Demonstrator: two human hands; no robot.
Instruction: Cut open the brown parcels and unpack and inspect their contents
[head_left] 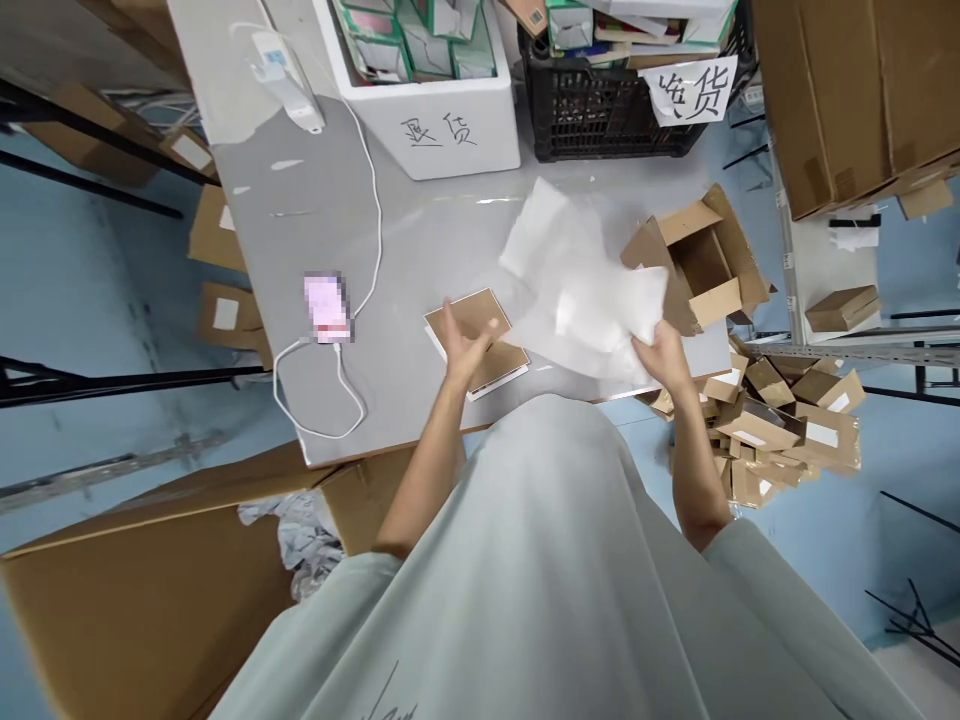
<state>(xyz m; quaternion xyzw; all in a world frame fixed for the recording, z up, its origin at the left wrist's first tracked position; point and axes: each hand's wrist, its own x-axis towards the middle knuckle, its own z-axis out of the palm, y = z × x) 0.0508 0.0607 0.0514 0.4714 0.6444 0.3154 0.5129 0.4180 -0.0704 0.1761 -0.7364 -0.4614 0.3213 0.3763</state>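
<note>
My right hand [661,355] grips the lower right edge of a crumpled, translucent white wrapping sheet [581,290], which spreads over the middle of the table. My left hand [466,345] has its fingers apart over a flat brown item with white edges [491,315], which lies near the table's front edge; whether the hand touches it, I cannot tell. Just beyond the sheet, on the right, sits an open cardboard box [701,260] with its flaps spread.
At the back stand a white foam box [457,130] and a black crate [592,110], both filled with packages. A blurred phone [328,305] with a white cable and a power strip [289,85] lie left. Cardboard boxes [772,430] are piled beyond the table's right side.
</note>
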